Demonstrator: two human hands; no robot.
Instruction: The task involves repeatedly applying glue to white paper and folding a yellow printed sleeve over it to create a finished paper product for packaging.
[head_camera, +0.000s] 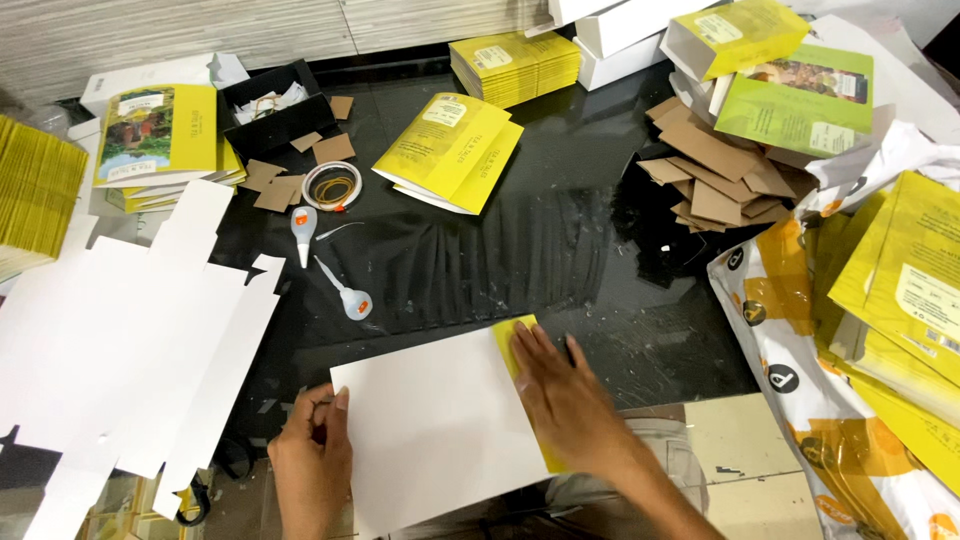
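A flat carton blank (430, 425) lies at the near edge of the black table (560, 240), white side up, with a yellow flap showing along its right edge. My right hand (565, 400) lies flat on that yellow flap and presses it down, fingers together. At the blank's left edge my left hand (312, 450) pinches the card between thumb and curled fingers. Two small white glue bottles (303, 228) (350, 296) lie on the table beyond the blank, to the left.
White die-cut blanks (130, 330) overhang the table at left. Folded yellow cartons (450, 150) lie mid-table, and a further stack (515, 65) sits at the back. Brown card pieces (715, 180) are heaped right, by yellow boxes (905, 280). A tape roll (331, 185) and black tray (270, 105) sit back left.
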